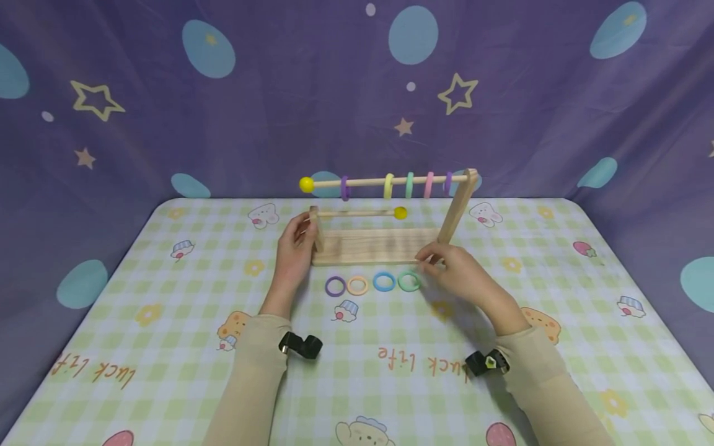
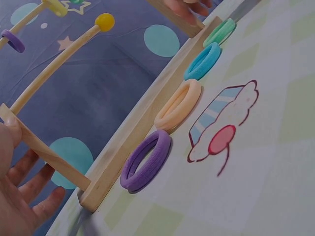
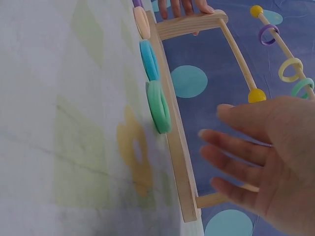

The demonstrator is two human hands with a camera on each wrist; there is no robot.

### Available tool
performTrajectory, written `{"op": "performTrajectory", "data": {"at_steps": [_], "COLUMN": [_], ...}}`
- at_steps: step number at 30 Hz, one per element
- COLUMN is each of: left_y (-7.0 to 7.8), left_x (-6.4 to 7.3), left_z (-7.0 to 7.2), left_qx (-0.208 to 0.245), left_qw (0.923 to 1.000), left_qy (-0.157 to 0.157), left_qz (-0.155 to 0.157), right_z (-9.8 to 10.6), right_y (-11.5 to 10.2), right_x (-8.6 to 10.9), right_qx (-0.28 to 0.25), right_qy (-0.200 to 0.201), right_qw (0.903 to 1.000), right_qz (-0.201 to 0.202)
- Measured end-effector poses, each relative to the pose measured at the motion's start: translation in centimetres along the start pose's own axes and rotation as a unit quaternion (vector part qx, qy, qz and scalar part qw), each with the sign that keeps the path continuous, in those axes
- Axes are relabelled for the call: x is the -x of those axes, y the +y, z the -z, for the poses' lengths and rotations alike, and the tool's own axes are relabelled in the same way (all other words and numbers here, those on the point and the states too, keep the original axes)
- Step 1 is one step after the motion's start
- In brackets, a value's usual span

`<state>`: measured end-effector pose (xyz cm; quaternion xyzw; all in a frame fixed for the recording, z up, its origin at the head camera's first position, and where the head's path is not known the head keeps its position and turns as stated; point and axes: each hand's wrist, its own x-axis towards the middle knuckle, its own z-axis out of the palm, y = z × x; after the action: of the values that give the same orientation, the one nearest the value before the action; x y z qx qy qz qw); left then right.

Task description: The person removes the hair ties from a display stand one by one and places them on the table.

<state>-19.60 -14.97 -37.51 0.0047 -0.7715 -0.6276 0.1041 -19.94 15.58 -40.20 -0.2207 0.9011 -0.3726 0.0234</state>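
A wooden rack (image 1: 379, 248) has a flat base, a short post on the left and a taller post on the right, each with a rod ending in a yellow ball. My left hand (image 1: 295, 241) grips the short post (image 2: 47, 152), thumb on one side and fingers on the other. Beside the base's right end, my right hand (image 1: 454, 269) has relaxed fingers and holds nothing. Along the front of the base lie a purple hair tie (image 1: 335, 286), a peach one (image 2: 178, 104), a blue one (image 1: 383, 281) and a green one (image 3: 158, 107).
On the upper rod (image 1: 365, 182) hang several hair ties: purple, yellow (image 1: 388, 186), green, pink (image 1: 429, 184) and another purple. The lower rod (image 1: 357, 214) bears none. A checked cloth (image 1: 184, 371) covers the table, and a purple curtain (image 1: 312, 99) hangs behind it.
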Motion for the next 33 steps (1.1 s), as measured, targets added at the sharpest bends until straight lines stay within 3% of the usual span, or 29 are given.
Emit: {"op": "performTrajectory", "data": {"at_steps": [10,14,17,23,33], "left_y": [0.0,-0.4,-1.7,-4.0,-4.1], "left_x": [0.0,-0.3,-0.9,-1.9,-1.9], "left_z": [0.0,0.0,0.1,0.0,0.0], "left_qx": [-0.003,0.002,0.01,0.012,0.015], "left_qw": [1.0,1.0,0.9999,0.9997,0.9997], "left_qy": [0.001,-0.002,-0.002,0.005,0.007], "left_qz": [0.002,-0.002,-0.007,-0.019,-0.018], "right_z": [0.4,0.5,0.5,0.4,0.5], "right_y": [-0.1,-0.3,-0.3,-0.2,-0.1], "right_x": [-0.1,-0.1,0.0,0.0,0.0], "right_qx": [-0.018,-0.02,-0.021,-0.031,-0.056], "right_qy": [0.085,0.115,0.141,0.205,0.309], "right_qw": [0.9958,0.9925,0.989,0.9764,0.9459], "right_qz": [0.03,0.036,0.039,0.059,0.081]}}
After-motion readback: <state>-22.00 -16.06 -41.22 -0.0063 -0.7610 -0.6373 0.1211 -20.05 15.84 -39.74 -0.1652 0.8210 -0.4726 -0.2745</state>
